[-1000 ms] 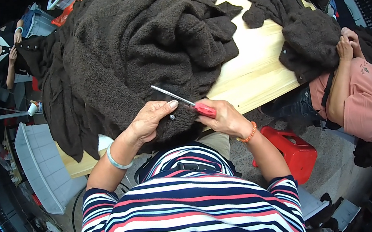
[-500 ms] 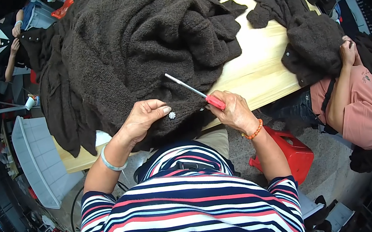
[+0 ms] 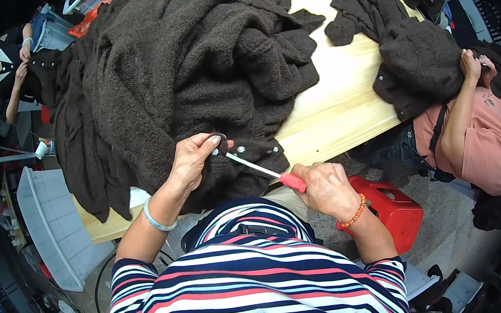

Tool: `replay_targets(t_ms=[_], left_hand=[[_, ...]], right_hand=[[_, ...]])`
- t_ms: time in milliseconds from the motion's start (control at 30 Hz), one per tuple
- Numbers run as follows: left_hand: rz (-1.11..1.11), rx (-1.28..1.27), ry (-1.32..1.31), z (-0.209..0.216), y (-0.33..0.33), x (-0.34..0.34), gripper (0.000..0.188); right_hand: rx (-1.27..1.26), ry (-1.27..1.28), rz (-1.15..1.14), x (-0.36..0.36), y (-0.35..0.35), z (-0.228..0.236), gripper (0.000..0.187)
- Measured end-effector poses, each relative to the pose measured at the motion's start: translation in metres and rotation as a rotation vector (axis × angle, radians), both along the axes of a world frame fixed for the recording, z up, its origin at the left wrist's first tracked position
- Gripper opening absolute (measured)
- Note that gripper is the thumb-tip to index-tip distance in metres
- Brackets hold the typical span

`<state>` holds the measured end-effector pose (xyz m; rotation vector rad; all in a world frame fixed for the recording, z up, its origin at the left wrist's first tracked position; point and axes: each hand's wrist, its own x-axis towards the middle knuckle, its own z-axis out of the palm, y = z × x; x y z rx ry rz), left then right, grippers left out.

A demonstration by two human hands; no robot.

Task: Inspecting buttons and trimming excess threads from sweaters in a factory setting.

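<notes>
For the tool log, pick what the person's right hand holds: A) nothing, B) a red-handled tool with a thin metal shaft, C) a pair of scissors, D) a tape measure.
B: the right hand grips a red-handled tool whose thin metal shaft points at the dark brown knitted garment that the left hand pinches.

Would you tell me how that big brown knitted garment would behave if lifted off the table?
The garment would probably flop and sag, since it lies in soft folds. It looks bulky, so likely rather heavy. Its fuzzy knit should not slip.
</notes>
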<state>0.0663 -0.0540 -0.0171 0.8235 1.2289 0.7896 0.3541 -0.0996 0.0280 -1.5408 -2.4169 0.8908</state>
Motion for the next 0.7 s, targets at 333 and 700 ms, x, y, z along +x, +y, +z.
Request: replay_targets(t_ms=[333,700], left_hand=[[0.119,-0.108,-0.078,0.001,-0.001,0.002,0.018],[0.043,-0.172,-0.295,0.012,-0.006,0.005,0.033]], right_hand=[[-0.045,0.037,0.077,-0.003,-0.007,-0.002,0.012],[0.05,0.022,-0.012,0.0,-0.013,-0.008,0.013]])
